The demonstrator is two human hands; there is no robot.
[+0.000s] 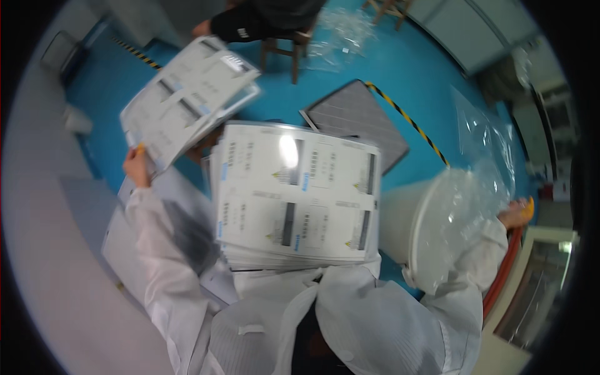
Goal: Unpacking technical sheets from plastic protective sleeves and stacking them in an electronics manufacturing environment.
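My left hand (136, 167), with a yellow cover on a fingertip, grips the near edge of a white printed sheet (169, 100) at the upper left. That sheet lies over further sheets, slightly fanned. In front of my body sits a thick stack of similar printed sheets (331, 200), its top one glossy with dark bars and small blue marks. My right hand (516, 214) is stretched out far right, beyond a white bucket (406, 212). Yellow covers show on its fingers, which are blurred. Clear plastic film (484, 147) stands up beside it, but whether the hand touches it is unclear.
A grey flat panel (359, 122) lies beyond the stack. Black-and-yellow tape (409, 122) marks the blue floor. Another person (269, 19) sits on a wooden stool (294, 50) at the top, near crumpled clear film (344, 37). A cream-framed unit (531, 297) stands at the lower right.
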